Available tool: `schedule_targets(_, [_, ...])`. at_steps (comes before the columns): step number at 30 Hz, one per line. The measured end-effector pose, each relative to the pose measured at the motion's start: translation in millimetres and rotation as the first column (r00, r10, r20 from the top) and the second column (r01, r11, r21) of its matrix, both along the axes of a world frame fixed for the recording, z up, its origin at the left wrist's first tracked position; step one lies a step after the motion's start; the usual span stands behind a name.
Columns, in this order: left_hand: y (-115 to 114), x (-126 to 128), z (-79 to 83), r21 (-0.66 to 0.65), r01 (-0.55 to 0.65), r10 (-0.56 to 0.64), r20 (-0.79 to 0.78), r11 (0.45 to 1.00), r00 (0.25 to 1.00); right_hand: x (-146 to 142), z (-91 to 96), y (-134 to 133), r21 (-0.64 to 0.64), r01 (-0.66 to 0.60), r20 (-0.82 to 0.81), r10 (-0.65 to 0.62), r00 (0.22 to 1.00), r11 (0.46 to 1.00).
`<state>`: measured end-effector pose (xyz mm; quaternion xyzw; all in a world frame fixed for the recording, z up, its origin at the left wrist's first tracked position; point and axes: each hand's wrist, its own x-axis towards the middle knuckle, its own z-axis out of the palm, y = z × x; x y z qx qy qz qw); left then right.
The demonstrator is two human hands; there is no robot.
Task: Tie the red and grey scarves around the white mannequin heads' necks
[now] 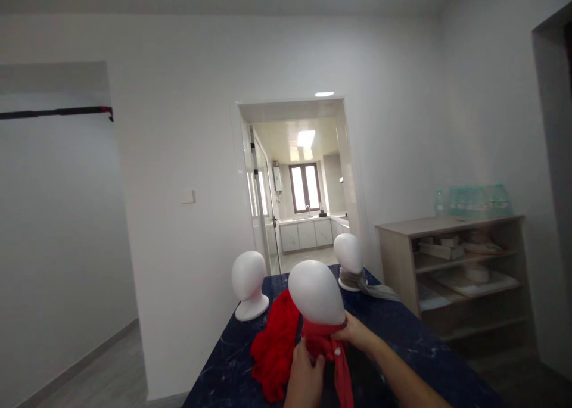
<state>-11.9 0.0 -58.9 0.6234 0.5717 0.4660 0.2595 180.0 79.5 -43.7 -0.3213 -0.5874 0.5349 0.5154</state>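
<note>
A white mannequin head (316,290) stands upright in front of me on a dark blue marbled table (232,360). Around its neck goes a red scarf (342,372), one end of which hangs down toward me. My left hand (307,372) pinches the scarf at the left front of the neck. On the right side, my right hand (357,335) grips the scarf just below the head, its fingers partly behind the neck. A bright red knitted scarf (277,342) lies loosely bunched on the table, left of the head.
Back left stands a bare white mannequin head (249,282). Another mannequin head (348,253) at the back right wears a grey scarf (379,290). Right of the table is a wooden shelf unit (397,259) with plastic bottles (478,201) on top. Beyond the table, a doorway opens onto a kitchen.
</note>
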Motion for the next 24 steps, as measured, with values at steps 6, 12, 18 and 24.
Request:
schedule_targets(6, [37, 17, 9.8, 0.193, 0.093, -0.130, 0.192, 0.977, 0.973, -8, -11.0, -2, 0.137, 0.086, 0.056, -0.094, 0.994, 0.987])
schedule_targets(12, [36, 60, 39.5, 0.076, 0.296, -0.306, 0.262, 0.952, 0.915, 47, 6.9, -21, 0.256, 0.442, 0.200, -0.494, 0.846, 0.860])
schedule_targets(18, [11, 148, 84.3, 0.170, 0.551, -0.572, 0.354, 0.817, 0.740, 147, 40.8, -64, 0.406, 0.514, 0.116, -0.600, 0.791, 0.756])
schedule_targets(24, [-7, 197, 92.1, 0.238, 0.704, -0.743, 0.244, 0.669, 0.623, 243, 32.4, -84, 0.297, 0.761, 0.025, -0.801, 0.598, 0.577])
